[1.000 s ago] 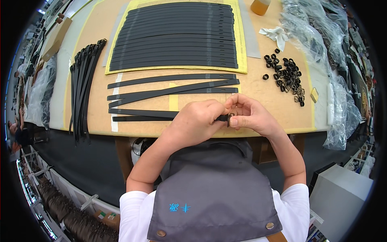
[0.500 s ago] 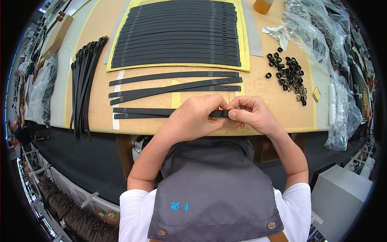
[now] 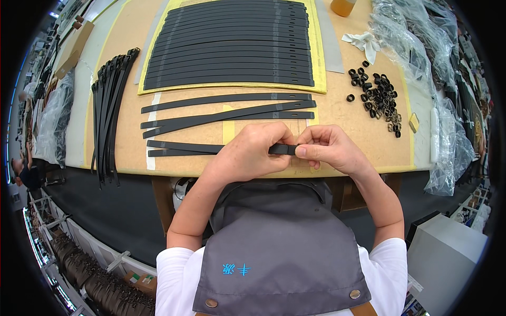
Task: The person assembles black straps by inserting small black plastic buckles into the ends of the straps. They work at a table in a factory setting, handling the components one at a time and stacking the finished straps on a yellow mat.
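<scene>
A dark grey flat strap (image 3: 281, 149) lies near the table's front edge, held between both hands. My left hand (image 3: 252, 152) is curled over its middle part, with the fingers closed on it. At the strap's right end, my right hand (image 3: 333, 151) pinches with thumb and forefinger; any small piece under these fingers is hidden. Left of my left hand, two strap tails (image 3: 182, 149) lie one above the other. Just beyond my hands rest several loose straps (image 3: 226, 111), two of them crossing.
A row of straps (image 3: 229, 47) covers a yellow-edged board at the back. Bundled black straps (image 3: 113, 105) hang over the front edge at left. Small black loops (image 3: 382, 95) and metal buckles (image 3: 393, 124) are heaped at right, near clear plastic wrap (image 3: 443, 105).
Both hands have shifted slightly left with the strap. Its tails at left have spread a little apart.
</scene>
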Available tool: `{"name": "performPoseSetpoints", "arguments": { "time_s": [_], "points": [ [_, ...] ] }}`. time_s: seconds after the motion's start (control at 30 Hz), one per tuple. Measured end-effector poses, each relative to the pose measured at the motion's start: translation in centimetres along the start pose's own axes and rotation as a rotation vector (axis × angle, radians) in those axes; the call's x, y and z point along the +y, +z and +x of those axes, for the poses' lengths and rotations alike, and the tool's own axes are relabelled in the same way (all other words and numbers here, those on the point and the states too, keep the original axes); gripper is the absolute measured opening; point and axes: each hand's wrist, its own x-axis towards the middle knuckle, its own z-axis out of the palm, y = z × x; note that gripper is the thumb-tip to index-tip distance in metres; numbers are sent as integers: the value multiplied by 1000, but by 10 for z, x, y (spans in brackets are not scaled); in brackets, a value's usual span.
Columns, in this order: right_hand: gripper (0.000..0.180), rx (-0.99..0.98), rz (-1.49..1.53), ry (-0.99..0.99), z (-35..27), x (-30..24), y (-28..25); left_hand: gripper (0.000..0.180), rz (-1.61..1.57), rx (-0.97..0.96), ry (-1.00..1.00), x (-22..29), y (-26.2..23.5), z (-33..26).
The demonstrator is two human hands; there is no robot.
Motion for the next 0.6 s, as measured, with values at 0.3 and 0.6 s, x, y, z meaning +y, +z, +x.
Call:
{"name": "performPoseSetpoints", "arguments": {
  "time_s": [0.3,0.6],
  "points": [
    [19,19,-25,4,0,0,1,21,26,6,-10,3,1,0],
    [19,49,-53,4,0,1,3,20,46,16,-18,3,4,-3]
  ]
}}
